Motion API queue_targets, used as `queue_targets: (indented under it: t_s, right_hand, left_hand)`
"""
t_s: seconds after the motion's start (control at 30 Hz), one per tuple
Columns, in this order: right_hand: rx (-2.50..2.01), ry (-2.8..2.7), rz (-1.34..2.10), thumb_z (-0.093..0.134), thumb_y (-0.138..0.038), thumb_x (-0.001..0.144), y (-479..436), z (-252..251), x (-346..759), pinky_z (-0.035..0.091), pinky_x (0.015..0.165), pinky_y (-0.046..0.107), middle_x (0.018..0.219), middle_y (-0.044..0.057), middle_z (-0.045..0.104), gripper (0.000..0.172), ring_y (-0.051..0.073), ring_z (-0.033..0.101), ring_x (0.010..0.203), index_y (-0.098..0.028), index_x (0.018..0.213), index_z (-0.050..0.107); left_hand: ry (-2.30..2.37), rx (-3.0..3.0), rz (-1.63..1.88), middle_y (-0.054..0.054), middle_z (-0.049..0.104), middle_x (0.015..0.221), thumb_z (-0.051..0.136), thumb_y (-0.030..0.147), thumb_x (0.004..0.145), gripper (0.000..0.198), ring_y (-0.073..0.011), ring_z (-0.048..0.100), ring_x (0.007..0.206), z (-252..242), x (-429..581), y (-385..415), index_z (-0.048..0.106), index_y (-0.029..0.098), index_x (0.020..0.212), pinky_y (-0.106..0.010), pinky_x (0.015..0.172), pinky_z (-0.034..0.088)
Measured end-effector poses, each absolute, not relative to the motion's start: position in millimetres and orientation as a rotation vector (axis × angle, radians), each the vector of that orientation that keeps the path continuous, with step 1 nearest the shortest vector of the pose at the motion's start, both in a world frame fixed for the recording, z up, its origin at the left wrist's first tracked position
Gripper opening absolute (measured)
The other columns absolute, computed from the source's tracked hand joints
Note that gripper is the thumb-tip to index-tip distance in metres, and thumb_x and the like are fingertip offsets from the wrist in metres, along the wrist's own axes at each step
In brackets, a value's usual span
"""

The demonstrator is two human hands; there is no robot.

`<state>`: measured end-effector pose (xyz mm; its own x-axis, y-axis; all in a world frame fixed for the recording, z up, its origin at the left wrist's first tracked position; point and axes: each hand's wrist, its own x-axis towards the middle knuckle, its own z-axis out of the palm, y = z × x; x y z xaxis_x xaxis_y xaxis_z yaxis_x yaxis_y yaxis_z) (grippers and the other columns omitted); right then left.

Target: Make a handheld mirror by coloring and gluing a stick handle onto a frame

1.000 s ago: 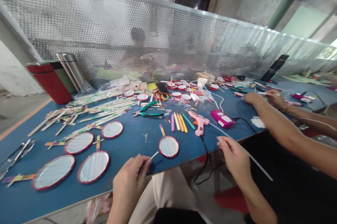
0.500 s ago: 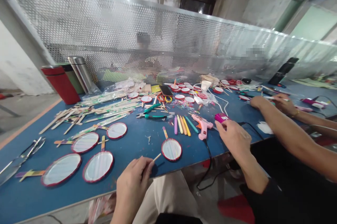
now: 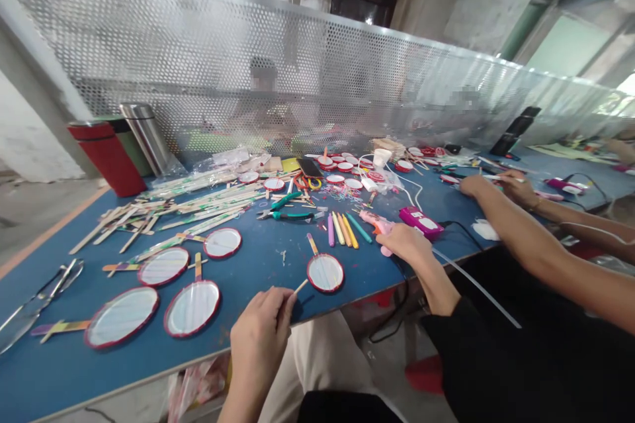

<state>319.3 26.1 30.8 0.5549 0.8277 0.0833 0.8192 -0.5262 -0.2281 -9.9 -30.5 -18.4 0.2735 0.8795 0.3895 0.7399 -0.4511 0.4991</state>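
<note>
My left hand [image 3: 265,325] is at the table's front edge, its fingers pinching a thin wooden stick [image 3: 301,286] that points toward a round, red-rimmed paddle [image 3: 325,273]. My right hand [image 3: 405,244] is wrapped round the pink glue gun [image 3: 376,220], covering its handle. A long clear glue stick [image 3: 476,285] extends behind that hand. Beside the gun lie coloured sticks [image 3: 347,231] in purple, yellow, orange and teal. The magenta box [image 3: 421,222] sits just beyond my right hand. Several more red-rimmed paddles [image 3: 192,308] lie at the left.
Piled wooden sticks [image 3: 213,206], teal-handled pliers [image 3: 292,216] and small red-rimmed discs [image 3: 344,167] cover the middle and back. Bottles [image 3: 108,157] stand at the back left, before a perforated metal screen [image 3: 198,46]. Another person's arms [image 3: 520,231] reach in from the right.
My right hand has moved left from the magenta box and closed on the pink glue gun. My left hand, with the stick, has shifted slightly right and nearer the single paddle.
</note>
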Motion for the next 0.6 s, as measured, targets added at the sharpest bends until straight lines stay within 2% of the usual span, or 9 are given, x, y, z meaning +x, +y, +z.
queue_targets:
  t_s: [0.1,0.2,0.37,0.47,0.6]
  right_hand:
    - [-2.478,-1.226,0.154,0.065,-0.041,0.063,17.6,34.6,319.0,0.047,0.069,0.036,0.075,0.014,0.073,0.03,0.032,0.068,0.084,-0.016,0.076,0.071]
    - [-2.32,-1.079,0.242,0.061,-0.036,0.065,0.7,36.2,314.8,0.046,0.062,0.032,0.06,0.006,0.067,0.024,0.025,0.067,0.068,-0.016,0.077,0.066]
    - [-1.929,-0.896,0.382,0.051,-0.043,0.073,-32.4,20.9,291.1,0.039,0.043,0.025,0.054,-0.004,0.051,0.029,0.012,0.049,0.042,-0.017,0.081,0.059]
    - [-1.738,-0.84,0.447,0.056,-0.047,0.071,-47.8,8.1,269.9,0.038,0.04,0.023,0.055,-0.006,0.048,0.031,0.009,0.043,0.041,-0.018,0.082,0.058]
    - [-1.363,-0.696,0.564,0.071,-0.036,0.066,-61.4,-0.2,245.6,0.04,0.04,0.022,0.048,-0.008,0.049,0.025,0.009,0.046,0.04,-0.019,0.075,0.055]
  left_hand:
    - [1.527,2.318,0.969,0.001,0.069,0.074,0.042,0.036,0.095,0.028,-0.0149,0.064,0.071,-19.3,-8.2,-31.5,0.066,0.026,0.083,-0.023,0.062,0.045]
    - [1.523,2.321,1.012,0.001,0.067,0.071,0.042,0.034,0.095,0.028,-0.0148,0.063,0.07,-20.3,-6.3,-32.8,0.064,0.025,0.08,-0.023,0.062,0.043]
    - [1.557,2.335,1.011,0.001,0.067,0.072,0.042,0.034,0.095,0.028,-0.0153,0.063,0.071,-21.5,-4.3,-33.3,0.064,0.024,0.082,-0.023,0.061,0.042]
    - [1.607,2.332,0.997,0.001,0.066,0.07,0.041,0.034,0.096,0.029,-0.0154,0.063,0.069,-20.6,-3.8,-33.2,0.064,0.024,0.081,-0.023,0.06,0.042]
    - [1.605,2.337,0.968,0.001,0.066,0.068,0.041,0.033,0.095,0.029,-0.0149,0.063,0.066,-17.4,-4.0,-33.4,0.064,0.024,0.081,-0.022,0.058,0.042]
